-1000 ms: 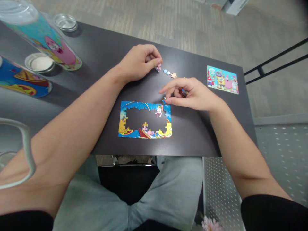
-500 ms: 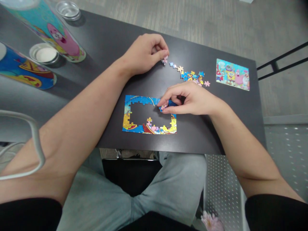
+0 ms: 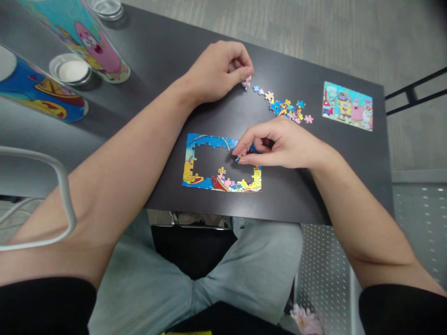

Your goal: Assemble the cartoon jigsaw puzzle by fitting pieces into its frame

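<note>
Between the thumb and fingertips of my right hand (image 3: 274,142) is a small jigsaw puzzle piece (image 3: 238,158), partly hidden by the fingers. It is held over the upper right of a puzzle frame (image 3: 200,184) of joined border pieces, whose dark middle is bare table. A few inner pieces join the frame's lower edge. My left hand (image 3: 226,70) is closed, pinching a pinkish puzzle piece (image 3: 246,83) near the table's far side. Just right of it, loose puzzle pieces (image 3: 286,108) lie in a trail and small heap.
A picture card (image 3: 347,106) lies at the table's right end. Two cartoon-printed cylinders (image 3: 101,46) and round metal lids (image 3: 70,70) are at the left. A white curved tube (image 3: 64,186) crosses in front of my left arm. The dark table (image 3: 206,204) ends close to my lap.
The whole view has shifted slightly, so the table's things appear further right. The piece in my right hand has turned and shows less of its face. My left hand keeps its pinch.
</note>
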`<state>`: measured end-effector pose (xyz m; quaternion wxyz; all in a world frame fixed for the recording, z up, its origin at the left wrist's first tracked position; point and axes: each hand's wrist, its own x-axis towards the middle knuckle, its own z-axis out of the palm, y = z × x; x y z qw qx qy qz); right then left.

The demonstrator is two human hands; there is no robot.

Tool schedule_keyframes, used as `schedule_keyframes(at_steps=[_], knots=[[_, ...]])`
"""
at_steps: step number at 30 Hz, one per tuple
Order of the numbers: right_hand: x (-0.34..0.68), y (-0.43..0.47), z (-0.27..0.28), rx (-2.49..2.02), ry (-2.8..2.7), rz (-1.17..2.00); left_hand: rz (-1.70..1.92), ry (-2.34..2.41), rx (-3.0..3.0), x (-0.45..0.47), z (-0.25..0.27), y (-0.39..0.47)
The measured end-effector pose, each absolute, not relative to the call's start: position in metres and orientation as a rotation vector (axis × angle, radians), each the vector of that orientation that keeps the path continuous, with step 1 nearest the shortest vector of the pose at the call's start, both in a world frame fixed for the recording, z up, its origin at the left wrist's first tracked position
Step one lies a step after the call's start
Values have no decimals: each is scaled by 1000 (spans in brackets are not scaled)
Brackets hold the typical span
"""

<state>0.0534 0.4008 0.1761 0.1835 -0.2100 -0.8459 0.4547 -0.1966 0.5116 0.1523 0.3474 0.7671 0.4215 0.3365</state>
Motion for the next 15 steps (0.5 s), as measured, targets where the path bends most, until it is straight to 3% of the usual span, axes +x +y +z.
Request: schedule_keyframes(at_steps=[15], knots=[[51,399,173,-634,-2375,1317,918,1032,2002,-198,146,516]])
